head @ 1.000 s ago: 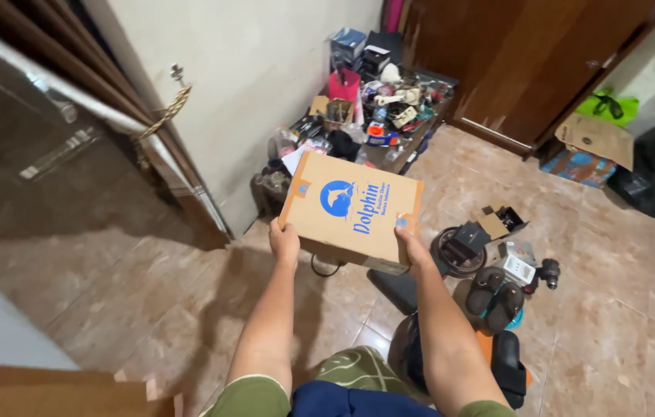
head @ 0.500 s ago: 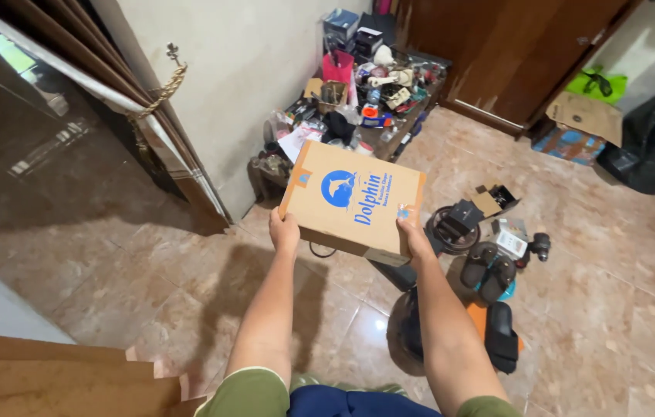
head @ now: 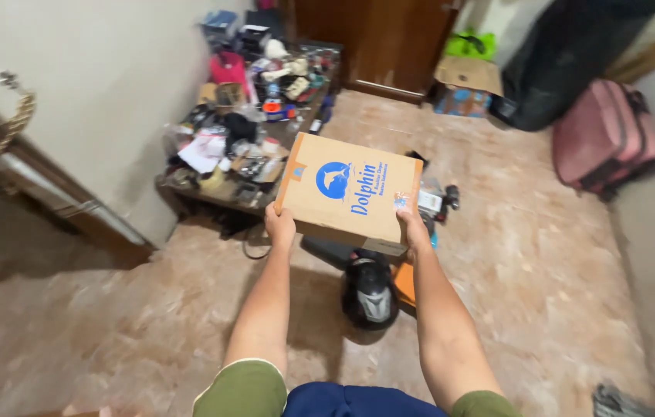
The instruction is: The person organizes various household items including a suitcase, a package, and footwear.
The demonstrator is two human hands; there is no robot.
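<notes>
Both hands grip one flat cardboard box [head: 346, 191] out in front of the body, arms nearly straight: the left hand [head: 280, 226] closes on the near left corner and the right hand [head: 414, 231] on the near right corner, thumbs on top and the other fingers hidden beneath, so the hands stay well apart, one at each end of the near edge. Held this way the box rides in the air above the tiled floor [head: 543, 255], its broad printed face turned up toward the camera, with a blue round emblem and blue lettering on it. A grip at two corners suits a wide, shallow carton, since it keeps the panel level and stops it twisting. The box's long axis appears to run left to right between the hands, though the foreshortened view makes the proportions hard to judge; its far edge tips slightly upward and points toward the cluttered low table [head: 211, 194] along the wall. Just below the box a dark helmet [head: 370, 295] sits on the floor, with an orange item beside it. Farther off, a pink suitcase [head: 607, 139] leans at the right wall, and a brown wooden door [head: 385, 38] stands at the back.
</notes>
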